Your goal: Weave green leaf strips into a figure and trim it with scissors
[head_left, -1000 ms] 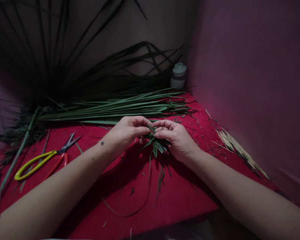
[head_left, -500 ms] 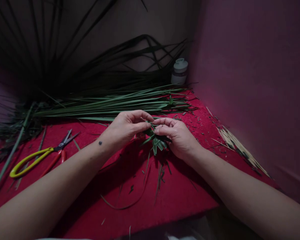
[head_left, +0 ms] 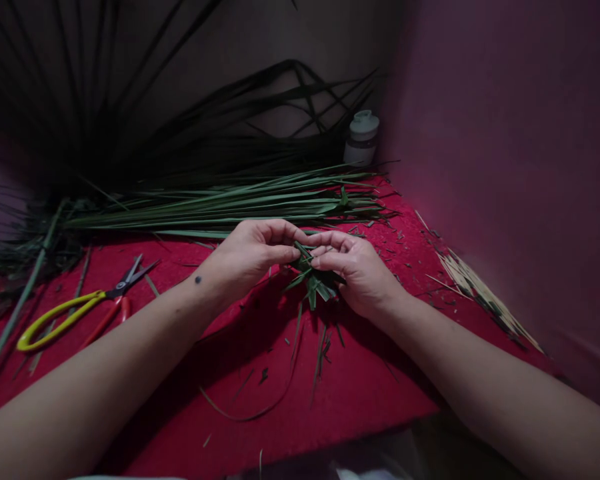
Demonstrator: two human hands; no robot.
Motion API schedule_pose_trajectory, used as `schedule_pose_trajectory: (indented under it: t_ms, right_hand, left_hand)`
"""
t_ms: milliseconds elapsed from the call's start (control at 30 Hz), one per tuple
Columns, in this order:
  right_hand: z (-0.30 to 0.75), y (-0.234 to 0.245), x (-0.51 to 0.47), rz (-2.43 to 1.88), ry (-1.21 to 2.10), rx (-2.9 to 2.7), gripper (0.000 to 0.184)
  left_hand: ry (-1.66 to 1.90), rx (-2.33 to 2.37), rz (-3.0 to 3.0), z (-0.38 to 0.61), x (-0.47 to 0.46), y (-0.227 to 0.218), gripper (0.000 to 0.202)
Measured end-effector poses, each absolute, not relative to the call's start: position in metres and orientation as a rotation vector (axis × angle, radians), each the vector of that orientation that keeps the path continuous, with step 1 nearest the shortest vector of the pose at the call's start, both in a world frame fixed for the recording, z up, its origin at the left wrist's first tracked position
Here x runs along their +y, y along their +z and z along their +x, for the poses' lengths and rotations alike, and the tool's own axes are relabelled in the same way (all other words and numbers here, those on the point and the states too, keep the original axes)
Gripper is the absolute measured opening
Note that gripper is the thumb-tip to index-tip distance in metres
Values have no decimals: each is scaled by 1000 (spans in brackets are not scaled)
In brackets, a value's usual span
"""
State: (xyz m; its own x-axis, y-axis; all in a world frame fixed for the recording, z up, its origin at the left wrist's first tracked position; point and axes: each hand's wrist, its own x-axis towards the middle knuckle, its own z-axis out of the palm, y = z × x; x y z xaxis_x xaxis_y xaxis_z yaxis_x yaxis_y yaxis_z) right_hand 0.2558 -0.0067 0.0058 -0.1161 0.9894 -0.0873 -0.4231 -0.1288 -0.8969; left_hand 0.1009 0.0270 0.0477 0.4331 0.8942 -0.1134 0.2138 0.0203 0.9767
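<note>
Both hands meet at the middle of a red cloth surface [head_left: 370, 393]. A small folded bundle of green leaf strips [head_left: 314, 280] sits between them. My left hand [head_left: 253, 255] pinches a strip of it between thumb and fingers. My right hand [head_left: 353, 270] grips the bundle from the right, fingers curled around it. Loose strip ends hang down from the bundle toward the cloth.
A long pile of green palm leaves [head_left: 220, 207] lies behind my hands. Scissors with yellow and red handles [head_left: 80, 310] rest at the left. A white jar [head_left: 362, 139] stands in the far corner. Thin pale sticks [head_left: 485, 297] lie along the right wall. Leaf scraps litter the cloth.
Both hands have stayed together on the bundle, with only small finger shifts. The view has tilted slightly.
</note>
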Motion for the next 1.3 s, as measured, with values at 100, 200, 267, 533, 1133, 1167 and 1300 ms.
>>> schedule_pose_trajectory:
  t_ms: [100,200,267,533,1133,1167,1300]
  right_hand:
    - [256,6,-6,-898,1534,-857,28]
    - [256,5,-5,-882,1547,-840,26]
    - [257,4,-5,-877,1566,-835,27]
    - [256,4,-7,-868,1565,-856,28]
    - [254,6,-10,-931,1459,-941,25]
    - [254,6,-10,-932,1455,-945,25]
    - [254,7,-10,-952,1427,-948,25]
  left_hand:
    - [716,1014,1474,101,27,47,16]
    - [718,1013,1483,101,27,48,14]
    - [708,1024,1497,101,27,48,14]
    - [687,1078,1546,103,25,51,12]
    - [738,1051,1558,106,23,49,14]
    - [737,1045,1565,106,23,49,14]
    - [757,1016,1557,105,23,48,15]
